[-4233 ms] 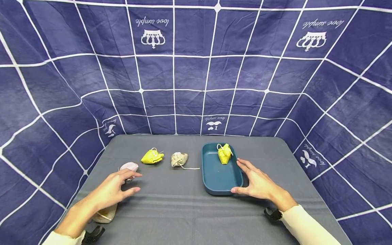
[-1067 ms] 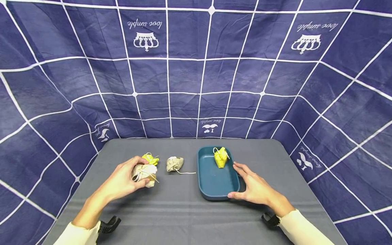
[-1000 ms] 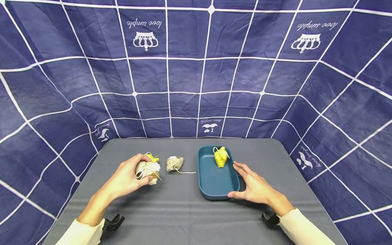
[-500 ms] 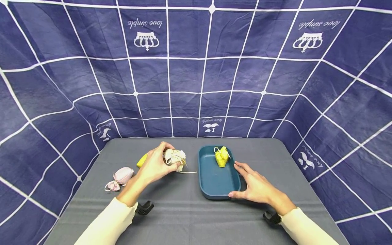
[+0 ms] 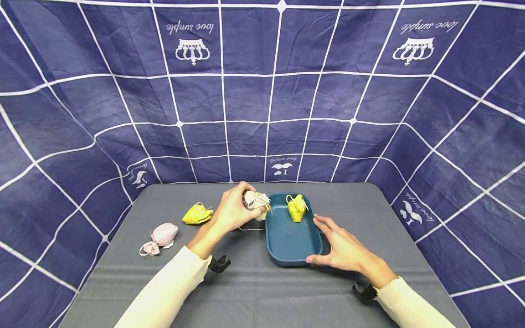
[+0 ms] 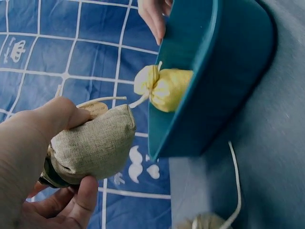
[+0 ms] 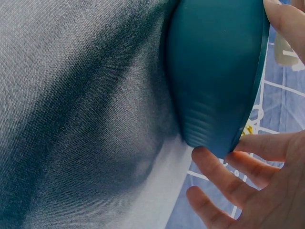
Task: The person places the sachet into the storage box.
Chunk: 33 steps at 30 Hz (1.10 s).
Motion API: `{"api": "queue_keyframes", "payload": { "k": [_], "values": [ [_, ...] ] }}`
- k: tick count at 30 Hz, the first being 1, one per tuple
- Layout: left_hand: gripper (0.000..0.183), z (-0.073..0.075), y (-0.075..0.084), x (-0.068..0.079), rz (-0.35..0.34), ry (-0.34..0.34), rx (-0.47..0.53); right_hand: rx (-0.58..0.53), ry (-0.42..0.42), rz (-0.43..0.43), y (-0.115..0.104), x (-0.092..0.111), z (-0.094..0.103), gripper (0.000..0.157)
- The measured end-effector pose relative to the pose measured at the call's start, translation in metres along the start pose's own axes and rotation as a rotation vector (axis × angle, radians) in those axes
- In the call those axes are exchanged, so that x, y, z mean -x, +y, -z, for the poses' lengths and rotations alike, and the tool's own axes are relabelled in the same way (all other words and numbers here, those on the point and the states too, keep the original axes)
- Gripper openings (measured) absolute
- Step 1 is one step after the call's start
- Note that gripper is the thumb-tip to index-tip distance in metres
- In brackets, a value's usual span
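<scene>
Near the center of the head view, the left hand (image 5: 230,210) pinches a beige pouch (image 6: 95,145) between thumb and fingers; the left wrist view shows the grip across its full body, which likely suits something so soft, with a gap between pouch and tray. In the head view it overlaps the left rim of the blue tray (image 5: 291,243), right of center. The right hand (image 5: 342,246) grips nothing: its fingers are spread, fingertips touching the tray's right side and the thumb at its lower right corner, a light contact that probably keeps the tray from sliding. One yellow pouch (image 5: 297,209) sits in the tray's upper right part, perhaps leaning on the wall, so the rest of the floor is bare. On the gray table (image 5: 254,287), a second yellow pouch (image 5: 197,215) and a pink pouch (image 5: 165,234) lie apart at left. Another pouch (image 6: 202,223), mostly cut off at the bottom of the left wrist view, trails a pale cord (image 6: 236,176).
</scene>
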<state>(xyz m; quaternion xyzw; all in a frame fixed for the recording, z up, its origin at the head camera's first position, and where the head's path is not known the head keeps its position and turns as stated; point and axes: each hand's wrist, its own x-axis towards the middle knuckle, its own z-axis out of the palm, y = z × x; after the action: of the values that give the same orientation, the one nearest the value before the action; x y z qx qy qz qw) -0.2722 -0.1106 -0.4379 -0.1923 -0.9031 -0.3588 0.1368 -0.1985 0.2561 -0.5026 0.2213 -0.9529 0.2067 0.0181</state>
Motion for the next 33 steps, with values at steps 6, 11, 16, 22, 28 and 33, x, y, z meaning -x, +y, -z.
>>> {"api": "queue_keyframes", "payload": {
  "k": [6, 11, 16, 22, 28, 33],
  "values": [
    [0.053, -0.018, 0.013, -0.015, -0.007, -0.018, -0.019, 0.011, -0.006, 0.001, -0.001, 0.0, 0.001, 0.124],
    [0.05, -0.035, 0.021, -0.028, 0.002, -0.025, -0.033, 0.018, 0.002, 0.01, -0.001, 0.0, 0.001, 0.124],
    [0.05, -0.049, 0.024, -0.038, 0.031, -0.058, -0.047, 0.02, 0.0, 0.017, -0.001, -0.002, 0.001, 0.125],
    [0.05, -0.061, 0.022, -0.047, 0.05, -0.086, -0.084, 0.023, -0.005, 0.013, 0.0, -0.004, 0.0, 0.124],
    [0.05, -0.067, 0.02, -0.051, 0.081, -0.108, -0.117, 0.016, -0.017, 0.01, 0.001, -0.004, 0.0, 0.124],
    [0.05, -0.071, 0.02, -0.053, 0.099, -0.125, -0.126, 0.02, -0.026, 0.002, 0.003, -0.003, 0.0, 0.125]
  ]
}}
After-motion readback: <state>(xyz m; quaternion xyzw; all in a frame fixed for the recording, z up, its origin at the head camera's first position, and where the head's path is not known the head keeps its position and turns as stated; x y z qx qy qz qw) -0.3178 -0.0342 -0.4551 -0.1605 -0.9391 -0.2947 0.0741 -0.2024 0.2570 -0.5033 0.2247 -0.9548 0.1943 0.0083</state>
